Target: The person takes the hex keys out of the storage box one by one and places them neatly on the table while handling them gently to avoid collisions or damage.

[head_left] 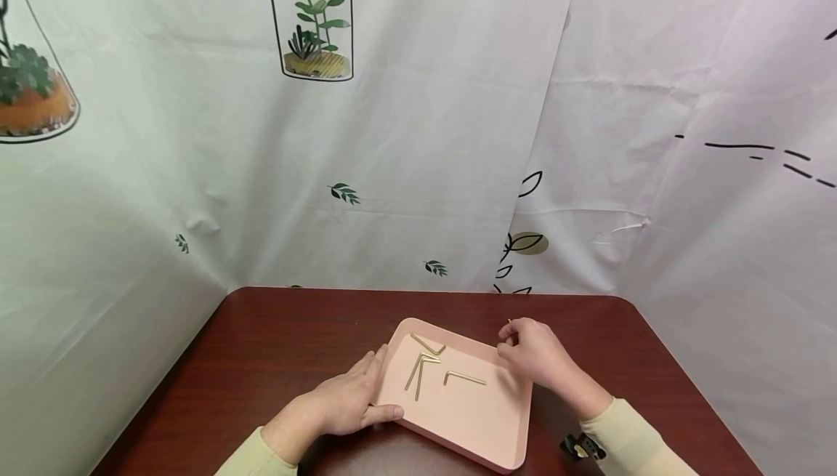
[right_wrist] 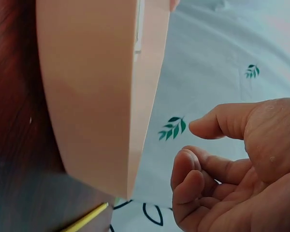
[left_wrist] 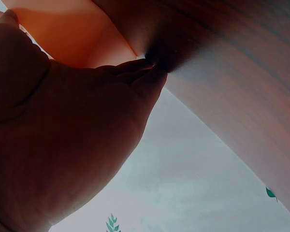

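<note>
A shallow pink tray (head_left: 474, 425) sits at an angle on the table. Several gold-coloured L-shaped hex keys (head_left: 466, 377) lie in it, two of them overlapping. My left hand (head_left: 346, 396) rests along the tray's left side, fingers straight and thumb on the near-left rim. The right hand (head_left: 538, 352) hovers by the tray's far-right rim. In the right wrist view its thumb stands apart from the loosely bent fingers (right_wrist: 186, 169), with nothing between them. Beyond the tray's outer wall, a gold-coloured rod (right_wrist: 87, 218) shows on the table, partly cut off by the frame.
The dark red-brown table (head_left: 281, 338) has rounded far corners. White fabric (head_left: 405, 134) with printed plants surrounds it at the back and sides. A small black object (head_left: 582, 447) shows at the right sleeve (head_left: 628, 440).
</note>
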Available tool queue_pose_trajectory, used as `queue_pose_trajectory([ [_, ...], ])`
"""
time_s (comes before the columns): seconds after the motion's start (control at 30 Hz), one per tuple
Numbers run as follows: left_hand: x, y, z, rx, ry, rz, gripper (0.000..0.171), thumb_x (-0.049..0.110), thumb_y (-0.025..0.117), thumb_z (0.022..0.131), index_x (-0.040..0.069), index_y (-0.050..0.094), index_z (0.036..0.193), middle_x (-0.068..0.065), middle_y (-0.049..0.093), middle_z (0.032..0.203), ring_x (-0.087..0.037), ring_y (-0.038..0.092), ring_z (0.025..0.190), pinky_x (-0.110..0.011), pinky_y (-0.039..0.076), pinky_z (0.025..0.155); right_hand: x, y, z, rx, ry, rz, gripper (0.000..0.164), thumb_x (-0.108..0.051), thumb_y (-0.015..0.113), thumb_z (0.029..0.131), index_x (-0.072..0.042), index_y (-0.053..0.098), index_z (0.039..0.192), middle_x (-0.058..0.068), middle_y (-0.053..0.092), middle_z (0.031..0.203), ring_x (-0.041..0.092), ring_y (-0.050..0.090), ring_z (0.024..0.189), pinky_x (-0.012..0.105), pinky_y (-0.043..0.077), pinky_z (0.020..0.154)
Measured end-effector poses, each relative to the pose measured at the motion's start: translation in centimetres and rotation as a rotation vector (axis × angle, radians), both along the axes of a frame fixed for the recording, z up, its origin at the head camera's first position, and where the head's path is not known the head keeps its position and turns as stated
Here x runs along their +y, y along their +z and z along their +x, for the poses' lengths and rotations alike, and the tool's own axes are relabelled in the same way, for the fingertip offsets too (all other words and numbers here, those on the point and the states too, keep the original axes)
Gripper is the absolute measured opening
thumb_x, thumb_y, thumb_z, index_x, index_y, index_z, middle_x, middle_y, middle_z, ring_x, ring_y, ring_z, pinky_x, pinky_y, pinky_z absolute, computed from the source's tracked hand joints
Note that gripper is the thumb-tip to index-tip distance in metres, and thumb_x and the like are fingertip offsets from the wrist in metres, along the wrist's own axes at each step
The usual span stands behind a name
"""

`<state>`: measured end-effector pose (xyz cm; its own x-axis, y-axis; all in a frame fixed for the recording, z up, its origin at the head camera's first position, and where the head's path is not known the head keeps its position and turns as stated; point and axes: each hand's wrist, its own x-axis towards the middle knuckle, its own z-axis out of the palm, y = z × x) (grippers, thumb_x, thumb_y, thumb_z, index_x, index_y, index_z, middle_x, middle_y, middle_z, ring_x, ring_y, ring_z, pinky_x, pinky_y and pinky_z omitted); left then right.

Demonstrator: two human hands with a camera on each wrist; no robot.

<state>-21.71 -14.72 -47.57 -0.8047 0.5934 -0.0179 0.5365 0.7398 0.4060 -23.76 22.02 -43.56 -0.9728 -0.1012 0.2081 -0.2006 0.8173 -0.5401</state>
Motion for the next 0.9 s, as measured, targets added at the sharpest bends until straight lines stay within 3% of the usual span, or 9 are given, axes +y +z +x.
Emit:
queue_pose_trajectory([
  [0.9, 0.0, -0.2, 0.0, -0.005, 0.013, -0.005, 0.116, 0.069, 0.070, 0.102, -0.012, 0.022, 0.171, -0.030, 0.033, 0.175, -0.047, 0.038, 0.161, -0.064, 0.045, 0.119, -3.5, -1.4, 0.0, 0.018, 0.095, 0.009, 0.008, -0.003, 0.072, 0.081, -0.010, 0.075, 0.084, -0.009, 0.058, 0.073, 0.010, 0.053, 0.069, 0.028, 0.046, 0.066],
])
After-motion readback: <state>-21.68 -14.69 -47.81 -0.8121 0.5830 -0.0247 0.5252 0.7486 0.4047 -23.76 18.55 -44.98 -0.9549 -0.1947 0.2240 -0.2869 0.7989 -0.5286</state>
